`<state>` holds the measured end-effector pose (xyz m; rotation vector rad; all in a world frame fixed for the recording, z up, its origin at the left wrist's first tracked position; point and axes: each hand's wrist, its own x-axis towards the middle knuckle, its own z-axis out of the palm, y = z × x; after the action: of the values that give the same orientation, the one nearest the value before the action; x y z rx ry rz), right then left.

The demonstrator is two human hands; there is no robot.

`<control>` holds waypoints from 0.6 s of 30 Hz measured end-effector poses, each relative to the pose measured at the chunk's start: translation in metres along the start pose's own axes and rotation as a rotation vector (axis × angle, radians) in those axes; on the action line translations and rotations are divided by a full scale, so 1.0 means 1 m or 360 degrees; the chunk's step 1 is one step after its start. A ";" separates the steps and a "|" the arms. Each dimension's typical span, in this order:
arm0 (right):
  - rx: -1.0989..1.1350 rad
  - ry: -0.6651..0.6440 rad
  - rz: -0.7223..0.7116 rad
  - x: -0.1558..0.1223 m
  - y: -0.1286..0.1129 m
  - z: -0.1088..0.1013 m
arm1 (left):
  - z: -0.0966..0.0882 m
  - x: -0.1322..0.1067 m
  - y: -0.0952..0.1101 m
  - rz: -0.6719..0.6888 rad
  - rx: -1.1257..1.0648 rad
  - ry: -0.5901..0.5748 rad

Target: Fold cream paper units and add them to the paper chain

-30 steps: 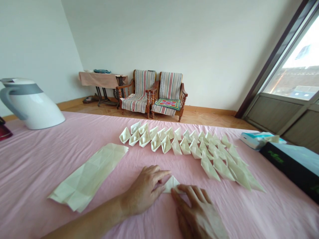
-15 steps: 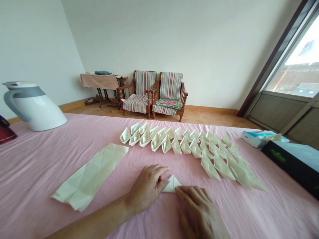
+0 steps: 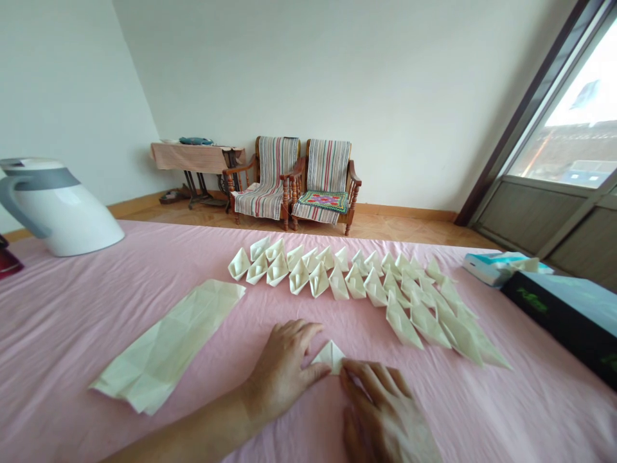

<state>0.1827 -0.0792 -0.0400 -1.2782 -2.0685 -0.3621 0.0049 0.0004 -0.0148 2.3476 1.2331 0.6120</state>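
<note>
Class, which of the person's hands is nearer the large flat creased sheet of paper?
Left. The left hand lies just right of the creased sheet; the right hand is farther right.

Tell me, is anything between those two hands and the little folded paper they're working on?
Nothing visible. The left hand pinches the small folded paper at its left edge, and the right hand rests fingertips on its near right corner. The folded paper boats lie farther back, the flat creased sheet off to the left.

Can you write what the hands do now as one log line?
left hand: pinches small folded paper | right hand: presses it | nearby: paper boats, flat sheet
</note>
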 end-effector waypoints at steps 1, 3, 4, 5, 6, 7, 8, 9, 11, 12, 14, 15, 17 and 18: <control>-0.0033 -0.0003 0.0008 -0.001 0.001 0.001 | -0.001 0.000 -0.001 -0.0004 -0.0005 -0.0001; -0.0089 -0.0018 0.0011 -0.004 0.003 0.001 | -0.002 -0.002 -0.004 -0.0016 -0.0016 0.0000; -0.0115 -0.0020 0.0012 -0.005 0.004 0.001 | -0.003 -0.002 -0.005 -0.0022 -0.0024 -0.0003; -0.0138 -0.0018 0.0011 -0.006 0.004 0.001 | -0.004 -0.003 -0.006 -0.0028 -0.0034 -0.0009; -0.0158 -0.0010 0.0013 -0.007 0.005 0.001 | -0.005 -0.004 -0.007 -0.0034 -0.0047 -0.0016; -0.0173 -0.0003 0.0015 -0.008 0.005 0.001 | -0.006 -0.004 -0.009 -0.0040 -0.0062 -0.0020; -0.0185 0.0007 0.0021 -0.008 0.005 0.000 | -0.007 -0.005 -0.010 -0.0045 -0.0078 -0.0024; -0.0195 0.0012 0.0027 -0.008 0.005 0.000 | -0.009 -0.006 -0.011 -0.0052 -0.0094 -0.0027; -0.0195 0.0024 0.0040 -0.007 0.006 0.000 | -0.011 -0.008 -0.013 -0.0073 -0.0124 -0.0040; -0.0187 0.0029 0.0048 -0.007 0.006 0.000 | -0.013 -0.009 -0.014 -0.0082 -0.0139 -0.0052; -0.0155 0.0027 0.0068 -0.006 0.006 0.000 | -0.015 -0.010 -0.016 -0.0093 -0.0173 -0.0073; -0.0131 0.0017 0.0079 -0.005 0.007 -0.001 | -0.016 -0.010 -0.017 -0.0088 -0.0191 -0.0078; -0.0086 -0.0016 0.0109 -0.003 0.008 -0.003 | -0.018 -0.010 -0.018 -0.0062 -0.0221 -0.0075; -0.0067 -0.0030 0.0124 -0.002 0.008 -0.005 | -0.018 -0.009 -0.019 -0.0048 -0.0231 -0.0069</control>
<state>0.1921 -0.0790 -0.0387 -1.3879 -2.0299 -0.3612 -0.0220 0.0052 -0.0121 2.2072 1.1630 0.6162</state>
